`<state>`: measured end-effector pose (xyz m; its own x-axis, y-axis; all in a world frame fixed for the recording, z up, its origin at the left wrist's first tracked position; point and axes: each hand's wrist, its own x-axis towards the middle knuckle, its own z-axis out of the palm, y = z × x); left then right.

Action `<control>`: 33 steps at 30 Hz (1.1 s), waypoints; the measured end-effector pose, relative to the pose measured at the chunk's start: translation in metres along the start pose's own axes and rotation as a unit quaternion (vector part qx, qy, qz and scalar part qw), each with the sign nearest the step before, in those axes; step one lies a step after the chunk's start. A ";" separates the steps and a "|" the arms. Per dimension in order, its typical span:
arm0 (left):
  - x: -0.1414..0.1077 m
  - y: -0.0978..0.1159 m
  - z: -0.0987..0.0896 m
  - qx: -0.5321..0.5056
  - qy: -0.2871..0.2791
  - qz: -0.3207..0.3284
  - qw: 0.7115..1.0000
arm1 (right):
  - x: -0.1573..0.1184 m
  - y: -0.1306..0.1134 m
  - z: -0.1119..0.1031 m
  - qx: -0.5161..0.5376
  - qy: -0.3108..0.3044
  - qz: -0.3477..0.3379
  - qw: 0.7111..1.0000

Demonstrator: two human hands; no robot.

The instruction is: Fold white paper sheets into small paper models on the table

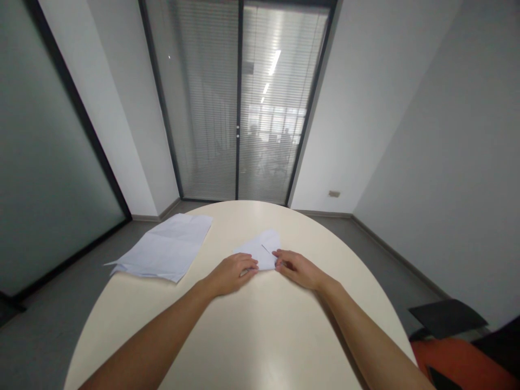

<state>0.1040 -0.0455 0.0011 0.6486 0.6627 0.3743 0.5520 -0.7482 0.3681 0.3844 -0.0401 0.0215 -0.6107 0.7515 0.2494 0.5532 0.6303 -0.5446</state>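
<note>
Both hands, left hand (pixel 233 272) and right hand (pixel 296 267), pressed flat-fingered, gripping nothing, on the folded paper (pixel 262 251) to hold its crease, right of the paper stack (pixel 164 247)

this is an office meeting room: a round cream table (pixel 252 336) stands between plain white walls, a frosted glass partition (pixel 40 162) and a glass door with slatted blinds (pixel 239 108), through which ceiling strip lights show. loose white paper sheets (pixel 166 249) lie on the table.
</note>
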 end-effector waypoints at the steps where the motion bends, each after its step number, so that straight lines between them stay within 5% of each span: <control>1: 0.001 0.000 0.000 0.001 0.001 -0.008 1.000 | 0.000 0.000 0.000 -0.004 0.002 -0.004 1.000; 26: 0.009 0.004 0.001 0.105 0.045 -0.225 0.968 | 0.002 -0.003 0.012 -0.033 0.032 0.016 0.999; 33: 0.009 0.005 0.002 0.123 0.056 -0.228 0.964 | 0.005 -0.004 0.014 -0.032 0.019 -0.051 0.998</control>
<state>0.1136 -0.0437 0.0042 0.2558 0.9137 0.3159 0.8826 -0.3540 0.3093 0.3713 -0.0418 0.0143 -0.6450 0.6887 0.3312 0.5252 0.7143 -0.4624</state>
